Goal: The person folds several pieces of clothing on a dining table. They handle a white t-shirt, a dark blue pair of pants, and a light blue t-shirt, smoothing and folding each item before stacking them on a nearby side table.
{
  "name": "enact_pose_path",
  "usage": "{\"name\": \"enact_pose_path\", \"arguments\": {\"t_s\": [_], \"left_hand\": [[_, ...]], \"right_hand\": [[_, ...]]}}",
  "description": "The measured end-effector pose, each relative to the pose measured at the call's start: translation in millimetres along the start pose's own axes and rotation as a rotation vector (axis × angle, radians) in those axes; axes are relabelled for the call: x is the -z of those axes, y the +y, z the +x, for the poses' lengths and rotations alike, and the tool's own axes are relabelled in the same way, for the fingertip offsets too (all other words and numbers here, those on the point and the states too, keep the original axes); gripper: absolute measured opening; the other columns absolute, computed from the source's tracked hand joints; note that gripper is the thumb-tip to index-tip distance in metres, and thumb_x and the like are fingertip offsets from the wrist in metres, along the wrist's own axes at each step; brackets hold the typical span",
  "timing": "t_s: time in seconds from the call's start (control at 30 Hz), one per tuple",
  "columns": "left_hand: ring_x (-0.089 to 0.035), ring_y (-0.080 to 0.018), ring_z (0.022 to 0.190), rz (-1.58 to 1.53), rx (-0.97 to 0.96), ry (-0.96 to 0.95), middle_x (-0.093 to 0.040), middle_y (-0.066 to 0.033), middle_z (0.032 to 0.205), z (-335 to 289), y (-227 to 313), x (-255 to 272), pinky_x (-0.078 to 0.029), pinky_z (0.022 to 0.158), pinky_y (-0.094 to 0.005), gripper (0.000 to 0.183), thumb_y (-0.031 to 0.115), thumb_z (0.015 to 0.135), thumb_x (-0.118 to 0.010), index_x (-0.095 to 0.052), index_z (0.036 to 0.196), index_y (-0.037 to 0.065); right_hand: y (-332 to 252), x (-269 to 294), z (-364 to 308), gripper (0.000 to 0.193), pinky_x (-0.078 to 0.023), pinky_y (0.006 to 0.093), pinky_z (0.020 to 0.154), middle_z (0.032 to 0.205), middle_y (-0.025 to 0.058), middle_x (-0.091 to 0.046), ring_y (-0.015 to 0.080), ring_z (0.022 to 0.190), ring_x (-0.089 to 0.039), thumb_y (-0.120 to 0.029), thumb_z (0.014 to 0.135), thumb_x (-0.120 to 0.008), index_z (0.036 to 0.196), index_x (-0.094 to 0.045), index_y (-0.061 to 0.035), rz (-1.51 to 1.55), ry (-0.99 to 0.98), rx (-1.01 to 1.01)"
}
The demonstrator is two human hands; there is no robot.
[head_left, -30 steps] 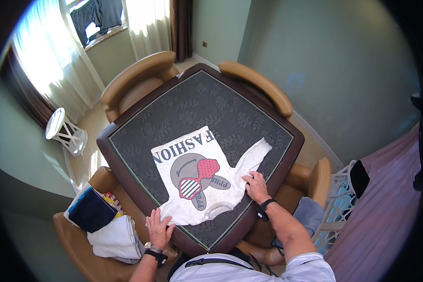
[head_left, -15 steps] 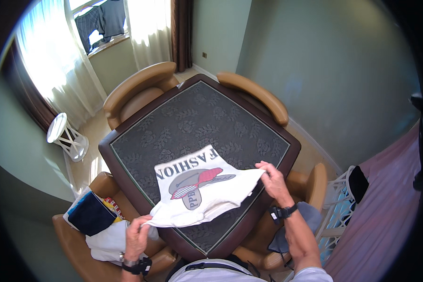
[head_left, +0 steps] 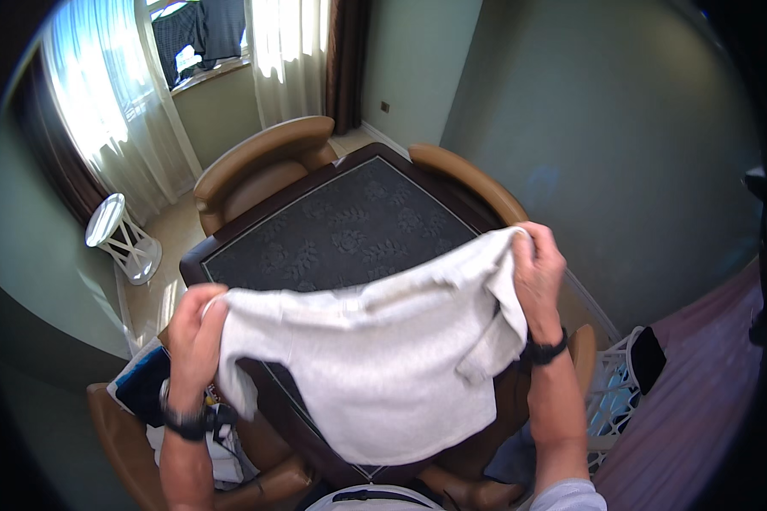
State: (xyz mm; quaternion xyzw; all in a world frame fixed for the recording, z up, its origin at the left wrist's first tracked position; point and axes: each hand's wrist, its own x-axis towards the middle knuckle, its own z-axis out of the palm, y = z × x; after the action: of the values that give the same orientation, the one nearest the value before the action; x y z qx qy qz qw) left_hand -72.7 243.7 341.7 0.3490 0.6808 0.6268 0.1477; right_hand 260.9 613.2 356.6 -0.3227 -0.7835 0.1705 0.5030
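A white shirt (head_left: pixel 383 358) hangs spread out between my hands, above the near part of the dark table (head_left: pixel 332 221). Its plain side faces me, and the print is out of sight. My left hand (head_left: pixel 198 328) grips one shoulder at the left. At the right, higher up, my right hand (head_left: pixel 537 268) pinches the other shoulder. The neck opening lies along the top edge between them. The sleeves droop below each hand, and the hem hangs near the table's front corner.
Tan chairs (head_left: pixel 256 166) stand around the table. Folded clothes (head_left: pixel 141 383) lie on the near-left chair. A white side stool (head_left: pixel 123 238) is by the curtains. A white rack (head_left: pixel 614 383) and a pink cloth (head_left: pixel 699 392) are at the right.
Both hands have risen, lifting the shirt off the table. The printed side no longer shows; the plain side now faces me, hanging down.
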Motion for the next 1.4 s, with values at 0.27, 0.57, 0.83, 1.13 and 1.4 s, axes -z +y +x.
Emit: {"name": "enact_pose_path", "arguments": {"t_s": [0.27, 0.57, 0.83, 1.13, 1.4], "left_hand": [[-0.068, -0.0397, 0.098, 0.631, -0.214, 0.034, -0.067, -0.0216, 0.109, 31, -163, -29, -0.056, 0.085, -0.0447, 0.026, 0.011, 0.096, -0.071, -0.066, 0.118, -0.001], [-0.056, -0.047, 0.129, 0.724, -0.096, -0.326, -0.058, -0.0285, 0.138, -141, -211, -103, -0.047, 0.109, -0.0533, 0.037, 0.014, 0.087, -0.079, -0.069, 0.12, 0.002], [-0.062, -0.0418, 0.111, 0.748, 0.09, -0.223, -0.068, -0.0213, 0.121, -176, -218, -116, -0.049, 0.097, -0.0522, 0.046, 0.014, 0.087, -0.079, -0.064, 0.128, 0.001], [-0.073, -0.0407, 0.081, 0.557, 0.358, -0.191, -0.072, -0.0166, 0.079, -172, -229, -119, -0.058, 0.077, -0.0515, 0.052, 0.015, 0.087, -0.076, -0.056, 0.132, -0.003], [-0.073, -0.033, 0.077, 0.503, 0.337, -0.244, -0.072, -0.0123, 0.079, -212, -216, -88, -0.058, 0.074, -0.0457, 0.054, 0.017, 0.086, -0.079, -0.057, 0.131, -0.003]], "right_hand": [[134, -87, -55, 0.02, -0.057, 0.0409, 0.077, 0.092, 0.0156, -0.069, 0.0304, 0.083, -0.07, -0.015, 0.093, -0.075, 0.109, -0.069, -0.0047, -0.214, -0.213, -0.161], [90, -106, -240, 0.039, -0.057, 0.0509, 0.093, 0.114, 0.0215, -0.069, 0.0425, 0.109, -0.069, -0.029, 0.09, -0.079, 0.119, -0.066, -0.0056, -0.323, -0.751, -0.491], [86, -95, -281, 0.054, -0.055, 0.0525, 0.099, 0.124, 0.0248, -0.068, 0.0448, 0.119, -0.067, -0.027, 0.089, -0.08, 0.133, -0.059, -0.0041, -0.427, -0.644, -0.738], [94, -82, -294, 0.05, -0.055, 0.0492, 0.101, 0.121, 0.0248, -0.074, 0.0427, 0.119, -0.07, -0.03, 0.085, -0.079, 0.128, -0.065, -0.0067, -0.332, -0.669, -0.907], [100, -32, -308, 0.06, -0.059, 0.0396, 0.084, 0.105, 0.0163, -0.078, 0.0289, 0.094, -0.076, -0.039, 0.078, -0.086, 0.124, -0.069, -0.0059, -0.228, -0.958, -1.024]]}}
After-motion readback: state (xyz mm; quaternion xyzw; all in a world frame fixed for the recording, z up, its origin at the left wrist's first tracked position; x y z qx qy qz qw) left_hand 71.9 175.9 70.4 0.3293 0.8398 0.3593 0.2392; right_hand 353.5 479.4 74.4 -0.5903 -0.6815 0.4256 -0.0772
